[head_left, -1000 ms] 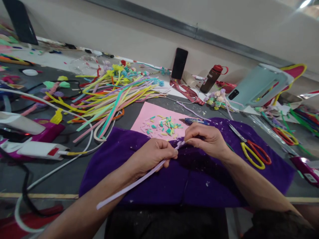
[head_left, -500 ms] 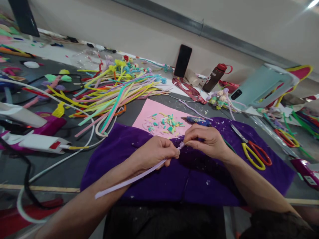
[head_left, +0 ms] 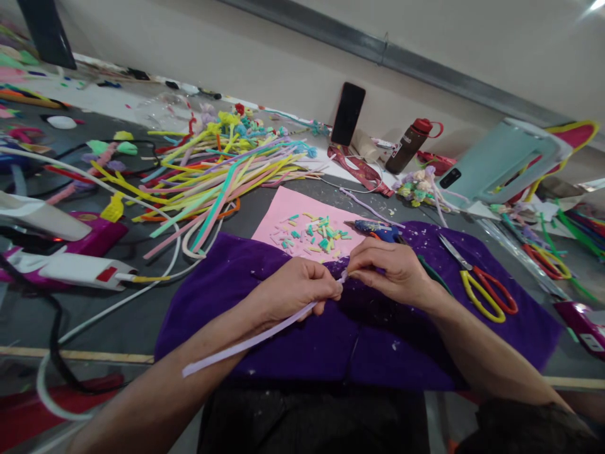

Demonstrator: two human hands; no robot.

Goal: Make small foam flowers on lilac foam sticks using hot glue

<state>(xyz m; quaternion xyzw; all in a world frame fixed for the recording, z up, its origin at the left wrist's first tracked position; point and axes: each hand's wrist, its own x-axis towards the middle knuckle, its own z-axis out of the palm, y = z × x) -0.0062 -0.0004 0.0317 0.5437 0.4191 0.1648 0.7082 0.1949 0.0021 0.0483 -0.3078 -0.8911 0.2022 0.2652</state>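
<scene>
My left hand [head_left: 305,287] is closed around a pale lilac pipe cleaner [head_left: 250,342], whose long free end trails down over the forearm. Right beside it, the fingertips of my right hand [head_left: 390,268] pinch the short twisted end of the same pipe cleaner. Both hands hover over a purple cloth [head_left: 293,359]. Just behind them lies a pink sheet [head_left: 283,205] strewn with short cut bits [head_left: 326,233] in yellow, teal and lilac. A blue glue gun [head_left: 378,228] is partly hidden behind my right hand. Scissors [head_left: 477,284] with yellow and red handles rest on the cloth at right.
A heap of coloured pipe cleaners [head_left: 222,183] spreads at left. White cables [head_left: 118,306] and power strips [head_left: 94,236] sit at far left. At the back stand a phone [head_left: 348,113], a brown bottle [head_left: 409,148] and a pale green case [head_left: 505,164].
My right fingers have shifted slightly at the twisted end of the pipe cleaner. The whole view has moved a little; the left hand keeps its hold.
</scene>
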